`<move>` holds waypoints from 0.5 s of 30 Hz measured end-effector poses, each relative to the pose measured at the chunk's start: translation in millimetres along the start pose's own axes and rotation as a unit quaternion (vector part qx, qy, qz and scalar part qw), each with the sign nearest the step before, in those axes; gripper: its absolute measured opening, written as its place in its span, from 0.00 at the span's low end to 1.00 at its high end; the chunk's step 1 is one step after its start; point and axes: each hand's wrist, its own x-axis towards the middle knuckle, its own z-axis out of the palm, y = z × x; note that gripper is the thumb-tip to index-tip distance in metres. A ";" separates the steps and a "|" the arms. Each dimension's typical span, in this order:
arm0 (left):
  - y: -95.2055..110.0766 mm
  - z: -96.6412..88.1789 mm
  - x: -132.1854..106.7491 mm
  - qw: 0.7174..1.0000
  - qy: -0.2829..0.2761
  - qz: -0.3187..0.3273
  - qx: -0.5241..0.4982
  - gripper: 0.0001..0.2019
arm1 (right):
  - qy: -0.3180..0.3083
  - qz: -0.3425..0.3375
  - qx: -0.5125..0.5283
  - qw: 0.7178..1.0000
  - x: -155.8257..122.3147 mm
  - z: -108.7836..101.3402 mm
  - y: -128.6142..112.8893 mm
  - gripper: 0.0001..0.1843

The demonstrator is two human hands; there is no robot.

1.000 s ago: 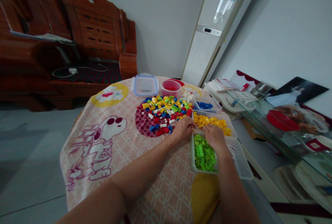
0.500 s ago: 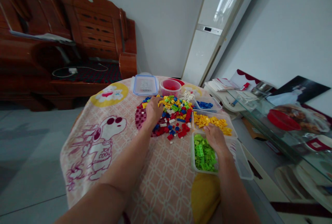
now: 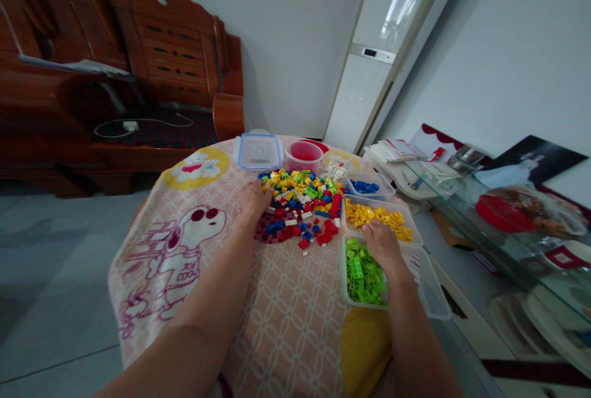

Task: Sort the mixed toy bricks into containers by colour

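Green bricks (image 3: 362, 278), yellow bricks (image 3: 381, 219) and blue bricks (image 3: 364, 187) boxed by colour; mixed bricks (image 3: 307, 192) remain heaped on counter (image 3: 281, 318), left hand (image 3: 255, 199) at heap's left edge, right hand (image 3: 382, 243) beside yellow bricks, both curled, holdings indeterminable.

The table is covered by a pink patterned cloth (image 3: 286, 318), printed at the left with a cartoon dog (image 3: 191, 256). On it a loose heap of mixed bricks (image 3: 305, 192) is spread. Behind the heap are set a blue-edged clear lid (image 3: 259, 152) and a pink round tub (image 3: 303, 167). To its right, clear boxes of blue (image 3: 372, 196), yellow (image 3: 418, 235) and green bricks (image 3: 364, 306) are lined up.
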 end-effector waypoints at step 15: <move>57.8 -1.4 -37.3 0.987 -0.086 0.126 -0.046 0.19 | 0.012 -0.007 0.006 1.000 0.0 2.2 2.3 0.22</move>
